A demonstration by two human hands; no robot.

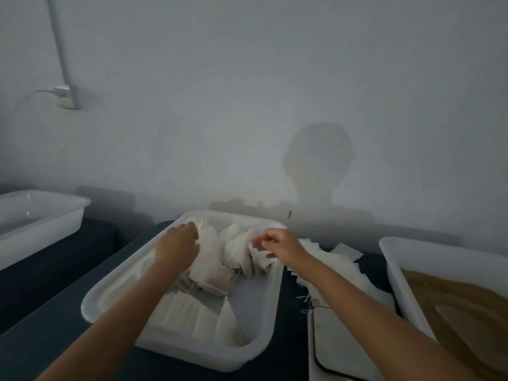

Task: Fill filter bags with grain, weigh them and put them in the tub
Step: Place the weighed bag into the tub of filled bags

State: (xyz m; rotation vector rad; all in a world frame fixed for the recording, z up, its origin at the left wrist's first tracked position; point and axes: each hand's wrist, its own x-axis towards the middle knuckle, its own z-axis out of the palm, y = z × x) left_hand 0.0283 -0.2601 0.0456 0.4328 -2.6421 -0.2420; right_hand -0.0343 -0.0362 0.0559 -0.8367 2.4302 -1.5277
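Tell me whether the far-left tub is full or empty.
Looks empty: the far-left tub shows only bare white inside, no bags visible, though its floor is partly hidden.

Single head-worn view, facing forward and down, close over the tub point(104, 292), wall behind

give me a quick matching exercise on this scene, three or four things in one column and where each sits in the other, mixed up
Things:
1. middle tub
2. tub of grain
3. far-left tub
4. loose flat bags

Places or states:
A. on the dark table, between two tubs
B. holds tan grain, at the right edge
C. holds no bags that show
D. holds filled filter bags; both hands reach into it

Pairs: 1-D, 2-B, 3-C, 4-A
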